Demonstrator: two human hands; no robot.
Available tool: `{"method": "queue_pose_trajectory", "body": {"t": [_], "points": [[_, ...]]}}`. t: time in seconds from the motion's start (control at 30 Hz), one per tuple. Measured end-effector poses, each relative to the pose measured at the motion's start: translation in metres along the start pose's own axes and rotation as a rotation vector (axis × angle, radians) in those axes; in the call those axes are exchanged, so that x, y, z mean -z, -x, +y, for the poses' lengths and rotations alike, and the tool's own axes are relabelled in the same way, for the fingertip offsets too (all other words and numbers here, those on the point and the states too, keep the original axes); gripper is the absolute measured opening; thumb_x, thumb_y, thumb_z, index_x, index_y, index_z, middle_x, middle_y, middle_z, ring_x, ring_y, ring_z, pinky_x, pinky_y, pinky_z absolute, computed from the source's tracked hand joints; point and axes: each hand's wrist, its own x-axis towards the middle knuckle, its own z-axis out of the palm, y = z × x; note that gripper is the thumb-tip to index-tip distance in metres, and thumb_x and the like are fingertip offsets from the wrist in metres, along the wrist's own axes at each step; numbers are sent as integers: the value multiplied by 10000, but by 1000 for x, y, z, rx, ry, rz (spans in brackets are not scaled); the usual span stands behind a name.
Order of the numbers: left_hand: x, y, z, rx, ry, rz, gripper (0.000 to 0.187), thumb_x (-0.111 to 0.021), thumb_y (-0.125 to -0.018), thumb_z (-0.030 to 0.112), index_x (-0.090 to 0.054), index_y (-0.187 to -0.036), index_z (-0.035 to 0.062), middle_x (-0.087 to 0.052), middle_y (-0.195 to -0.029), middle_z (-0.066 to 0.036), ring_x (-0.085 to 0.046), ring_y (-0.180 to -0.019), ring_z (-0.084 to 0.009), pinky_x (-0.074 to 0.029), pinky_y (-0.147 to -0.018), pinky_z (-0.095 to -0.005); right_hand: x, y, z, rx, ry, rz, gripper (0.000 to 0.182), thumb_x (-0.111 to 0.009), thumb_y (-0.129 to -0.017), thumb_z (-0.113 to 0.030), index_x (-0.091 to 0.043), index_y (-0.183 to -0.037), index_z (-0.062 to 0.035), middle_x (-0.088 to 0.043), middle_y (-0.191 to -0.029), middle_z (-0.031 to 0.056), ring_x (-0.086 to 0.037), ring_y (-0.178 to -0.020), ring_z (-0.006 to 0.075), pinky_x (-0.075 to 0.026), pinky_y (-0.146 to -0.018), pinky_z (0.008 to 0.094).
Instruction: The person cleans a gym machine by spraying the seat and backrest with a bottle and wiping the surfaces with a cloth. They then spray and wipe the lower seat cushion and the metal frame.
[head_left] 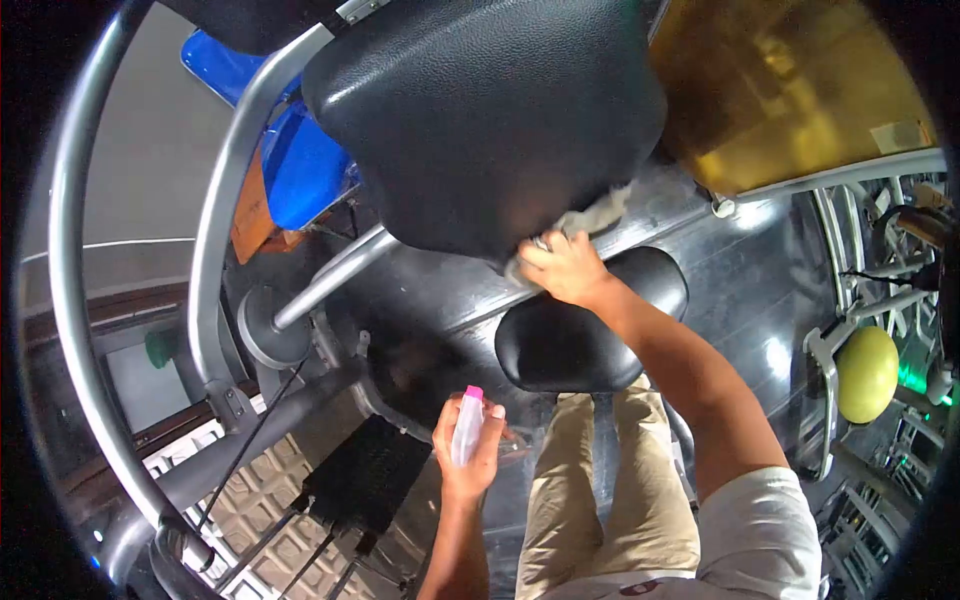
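Note:
My right hand (566, 268) is closed around a crumpled pale cloth (597, 214). It presses the cloth to the lower edge of a large black padded cushion (490, 120), which looks like part of an exercise machine. Lower down, my left hand (470, 445) grips a small translucent bottle (466, 438) with a pink top, held upright and apart from the machine. A smaller black pad (592, 322) lies below my right forearm, in front of my legs.
Silver tubular frames (215, 220) curve along the left. Beside them is a blue seat (300, 165). A yellow-brown panel (800, 90) stands upper right, and a yellow oval pad (867, 374) hangs on a metal frame at far right. Dark flooring (745, 290) lies below.

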Motion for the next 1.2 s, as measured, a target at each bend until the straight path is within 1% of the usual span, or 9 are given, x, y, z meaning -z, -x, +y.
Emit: {"method": "queue_pose_trajectory", "body": {"t": [0.13, 0.4, 0.47, 0.57, 0.67, 0.8, 1.0, 1.1, 1.2], "points": [[14, -1, -16, 8, -63, 39, 146, -701, -924, 10, -573, -996, 13, -630, -852, -53, -651, -669, -132, -566, -611, -301, 10, -12, 11, 66, -67, 12, 144, -614, -823, -288, -713, -925, -265, -562, -1100, -73, -537, -940, 218, -485, -578, 326], [7, 1, -18, 123, 7, 116, 137, -707, -934, 51, -576, -957, 19, -607, -832, -51, -630, -667, -125, -558, -605, -299, 129, -129, 54, -283, -138, 702, 153, -738, -716, -344, -658, -843, -315, -574, -1183, -52, -484, -1021, 336, -359, -678, 541], [1, -2, -9, 144, -19, 109, 132, -705, -934, 50, -578, -949, 17, -608, -829, -60, -634, -666, -128, -556, -604, -299, 103, -114, 33, -388, -245, 583, 142, -753, -712, -315, -622, -762, -294, -550, -1216, -6, -465, -1028, 384, -380, -735, 615], [-7, -7, 3, 75, 53, 71, 120, -699, -929, 37, -581, -945, 15, -610, -820, -62, -634, -665, -130, -553, -604, -300, 47, -63, 3, -290, -243, 389, 256, -783, -660, -272, -673, -882, -335, -540, -1262, -35, -453, -1061, 352, -372, -753, 575], [-10, -15, 4, -6, -30, 40, 157, -686, -951, 81, -551, -985, 7, -606, -802, -68, -658, -611, -184, -554, -612, -326, 5, -7, -15, -305, -255, 13, 244, -693, -777, -247, -714, -991, -363, -547, -1304, -58, -462, -1130, 357, -375, -818, 590], [-3, -19, -1, 40, -84, 67, 161, -680, -954, 88, -548, -985, 3, -606, -800, -82, -662, -609, -190, -562, -613, -333, 1, -5, -6, -275, -219, 10, 180, -654, -821, -269, -731, -955, -362, -580, -1253, -73, -483, -1114, 323, -382, -822, 598], [-7, -12, -18, 59, -32, 76, 148, -684, -951, 72, -561, -987, -1, -606, -801, -70, -653, -632, -170, -560, -598, -324, 57, -55, 17, -357, -164, 328, 98, -742, -714, -345, -677, -765, -293, -581, -1109, -86, -495, -1009, 358, -386, -752, 629], [-9, -5, -28, 97, -46, 110, 182, -695, -961, 133, -560, -983, 12, -604, -778, -58, -640, -595, -166, -541, -578, -321, 107, -96, 49, -530, -174, 783, 168, -792, -696, -371, -679, -774, -273, -566, -1154, 106, -462, -1030, 389, -309, -756, 500], [-17, -2, -24, 75, -83, 91, 190, -696, -965, 154, -563, -991, 20, -611, -770, -52, -610, -573, -141, -480, -563, -292, 132, -141, 75, -638, -230, 964, 183, -789, -701, -216, -617, -757, -189, -520, -1085, 111, -449, -995, 344, -317, -803, 459]]}}
